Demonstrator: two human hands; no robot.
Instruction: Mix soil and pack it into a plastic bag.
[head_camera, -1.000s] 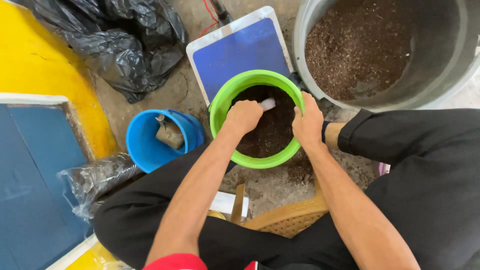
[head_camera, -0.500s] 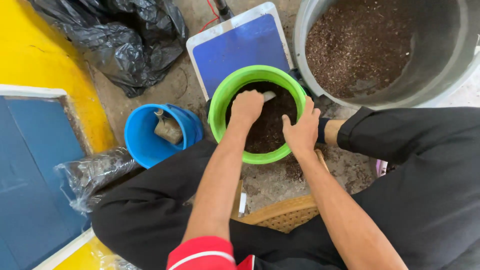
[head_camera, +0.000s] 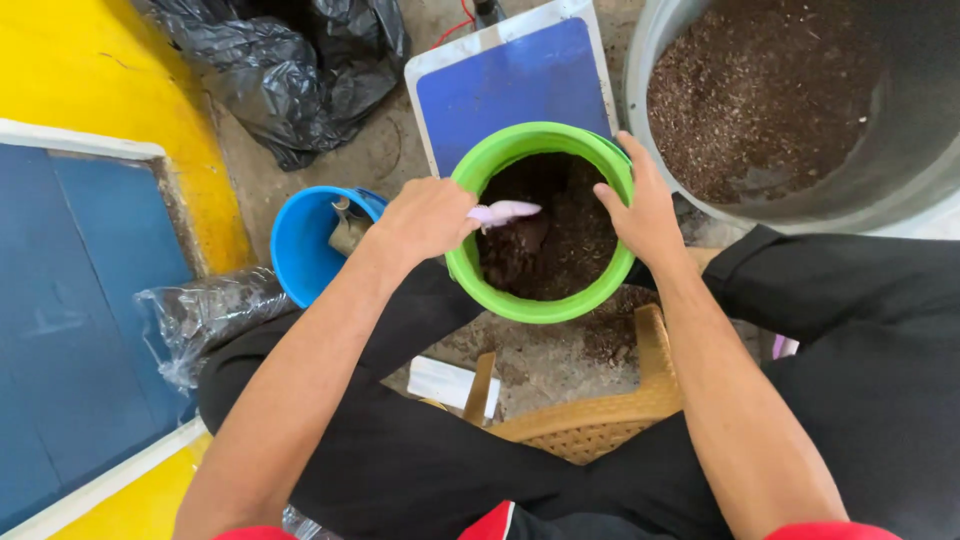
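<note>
The left hand (head_camera: 425, 218) is closed around a small pale lilac plastic scoop (head_camera: 505, 212), whose bowl reaches in over the near-left rim of the round green plastic pot (head_camera: 470, 270). The right hand (head_camera: 645, 212) is spread open, palm pressed to the pot's right rim, steadying it. By the look of it, the step in hand is working the dark potting soil (head_camera: 560, 240) inside the pot; the soil sits well below the rim, heaped unevenly, darker on the left.

The pot stands on the concrete floor (head_camera: 540, 360) between the person's knees, its far edge touching or overlapping the blue-topped flat platform scale (head_camera: 500, 90); I cannot tell whether it rests on it. Any further scooping calls for a short, tilted stroke, since the pot mouth is narrow and the right fingers guard one side.

Room is tight. Just beside the left hand sits a blue plastic bucket (head_camera: 305, 245) with a tool handle inside. To the far right, a large grey metal tub (head_camera: 900, 170) of brown soil mix nearly touches the pot. A crumpled black plastic bag (head_camera: 290, 70) lies at the far left, a clear plastic bag (head_camera: 205, 315) near the left knee. Open floor shows only near the woven wicker stool (head_camera: 590, 425) edge, where spilled soil lies.
</note>
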